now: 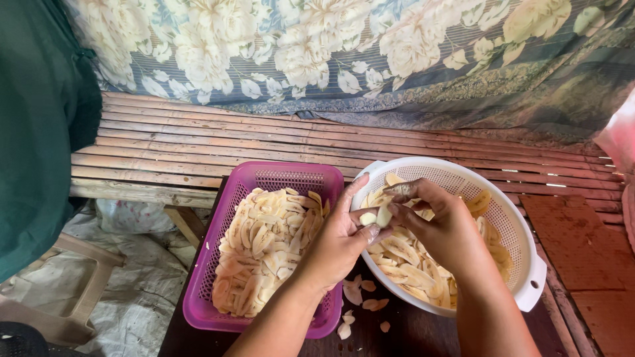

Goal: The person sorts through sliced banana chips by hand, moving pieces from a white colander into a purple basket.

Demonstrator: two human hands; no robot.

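Both left hand (337, 241) and right hand (444, 228) pinched tight on small pale slippery piece (376, 217) above round white plastic strainer bowl (522, 218): could slip, missing bowl.

The rectangular basket (264, 178) sits left of the round colander (522, 231), slatted bench (198, 142) behind both

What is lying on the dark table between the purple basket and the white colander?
A few loose pale slices lie on the dark table between the purple basket and the white colander, seen in the head view.
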